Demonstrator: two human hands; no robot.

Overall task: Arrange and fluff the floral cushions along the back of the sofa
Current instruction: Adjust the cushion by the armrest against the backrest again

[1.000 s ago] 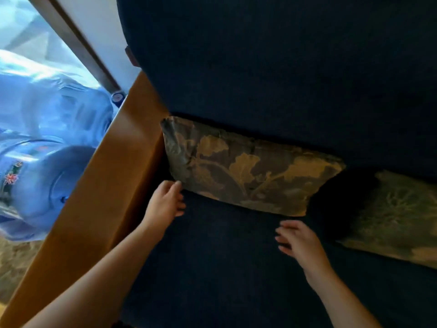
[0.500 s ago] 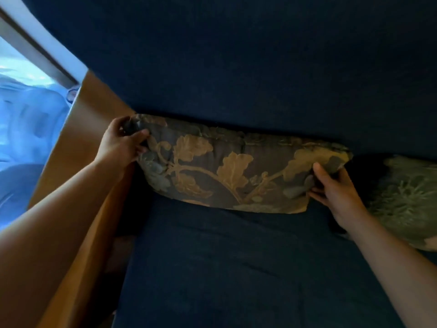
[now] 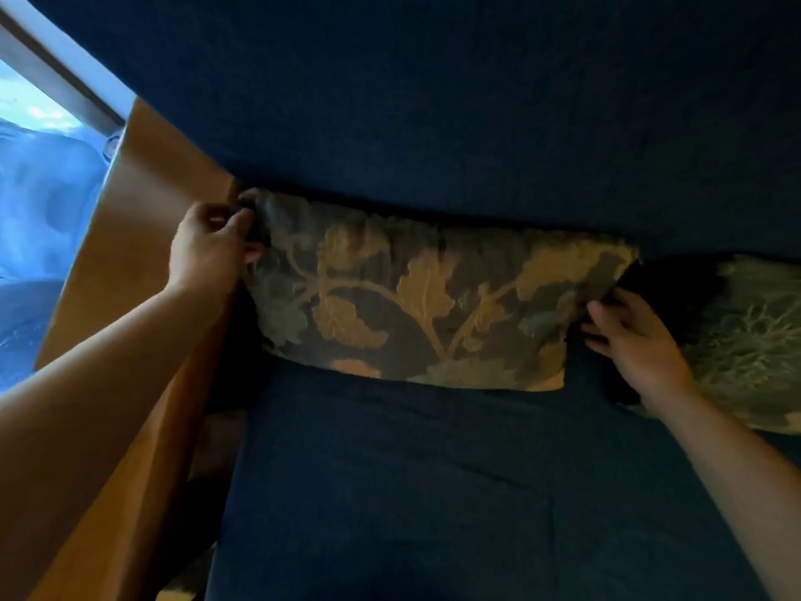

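- The dark blue fabric sofa seat (image 3: 390, 492) is seen nearest, flanked by a tan wooden armrest (image 3: 143, 236).
- The brown cushion with gold leaf pattern (image 3: 433, 297), propped against the blue backrest (image 3: 433, 101), is pinched at its upper corner by the left hand (image 3: 208, 249); its other end is gripped by the right hand (image 3: 633, 340).
- Fluffing is judged underway; a shake and squaring-up are called for next.
- A second floral cushion (image 3: 754, 340) lies just beside; a bright window (image 3: 39, 188) is seen beyond.

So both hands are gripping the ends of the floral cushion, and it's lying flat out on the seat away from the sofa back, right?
Not quite. The left hand and right hand do grip the ends of the floral cushion, but the head view shows it propped against the sofa back, not lying flat away from it.
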